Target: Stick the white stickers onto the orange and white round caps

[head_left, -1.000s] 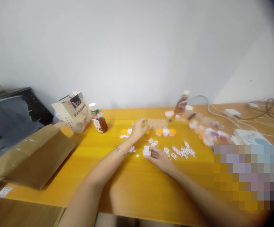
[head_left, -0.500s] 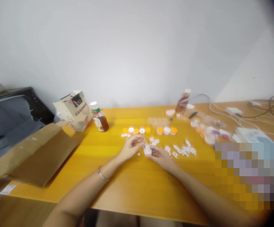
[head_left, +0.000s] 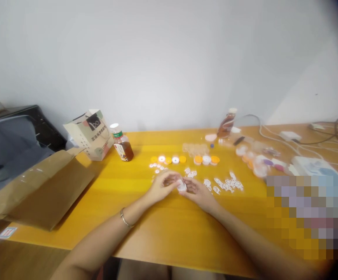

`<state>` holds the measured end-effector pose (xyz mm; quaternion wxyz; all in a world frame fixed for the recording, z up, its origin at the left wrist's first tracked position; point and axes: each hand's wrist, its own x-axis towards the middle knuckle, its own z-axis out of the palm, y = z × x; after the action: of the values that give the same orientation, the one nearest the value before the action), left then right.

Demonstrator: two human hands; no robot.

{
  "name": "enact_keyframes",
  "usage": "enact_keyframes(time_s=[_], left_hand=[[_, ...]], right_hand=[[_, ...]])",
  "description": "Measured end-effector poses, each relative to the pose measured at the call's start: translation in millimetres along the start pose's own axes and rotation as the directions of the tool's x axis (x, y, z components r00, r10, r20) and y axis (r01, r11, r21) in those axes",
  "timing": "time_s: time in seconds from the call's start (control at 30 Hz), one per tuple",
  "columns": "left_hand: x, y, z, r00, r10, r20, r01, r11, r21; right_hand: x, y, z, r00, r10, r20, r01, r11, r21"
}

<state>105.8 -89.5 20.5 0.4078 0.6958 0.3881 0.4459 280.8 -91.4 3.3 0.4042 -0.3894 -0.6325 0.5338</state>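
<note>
Between my hands, just above the table, is a small white round plastic piece; its exact kind is too blurred to tell. My left hand is closed on its left side, thumb and fingertips pressed to it. From the right, the fingers of my right hand grip the same piece. Several white cut-out plastic parts lie to the right of my hands. Beyond my left hand are small white discs. A row of orange and white caps sits farther back, with more orange and white lids beside it.
A tilted brown cardboard box and a paper bag stand at left, near a bottle of dark drink. Behind are a clear plastic tray and another bottle. Cables and a white box lie at right.
My left hand has closed in on the white piece, which appears turned between my fingers. A small disc that lay below my hands is out of sight. The view has shifted slightly.
</note>
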Motion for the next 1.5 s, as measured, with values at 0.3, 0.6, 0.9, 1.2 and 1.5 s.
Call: enact_keyframes(time_s=[0.3, 0.6, 0.9, 1.2, 1.5], left_hand=[[-1.4, -1.4, 1.8, 1.000, -0.002, -0.019, 0.002, 0.999, -0.033], [-1.9, -2.1, 2.8, 0.999, -0.032, -0.025, 0.030, 0.996, -0.078], [-5.6, 1.4, 7.1, 0.994, 0.001, -0.113, -0.001, 1.000, -0.001], [-5.4, 6.2, 0.8, 0.999, 0.018, 0.037, -0.009, 0.971, -0.240], [-2.4, 4.9, -6.3, 0.995, -0.027, 0.091, 0.045, 0.978, -0.202]], right_hand=[[-2.0, -7.4, 2.5, 1.000, 0.026, -0.010, -0.026, 0.998, 0.063], [-4.3, -5.5, 4.7, 0.999, 0.023, -0.026, -0.021, 0.998, 0.064], [-10.7, -10.4, 6.8, 0.979, -0.156, -0.129, 0.135, 0.978, -0.160], [-11.4, -15.8, 11.3, 0.996, 0.045, -0.075, -0.037, 0.994, 0.103], [-11.5, -22.8, 11.3, 0.996, 0.084, -0.041, -0.075, 0.979, 0.191]])
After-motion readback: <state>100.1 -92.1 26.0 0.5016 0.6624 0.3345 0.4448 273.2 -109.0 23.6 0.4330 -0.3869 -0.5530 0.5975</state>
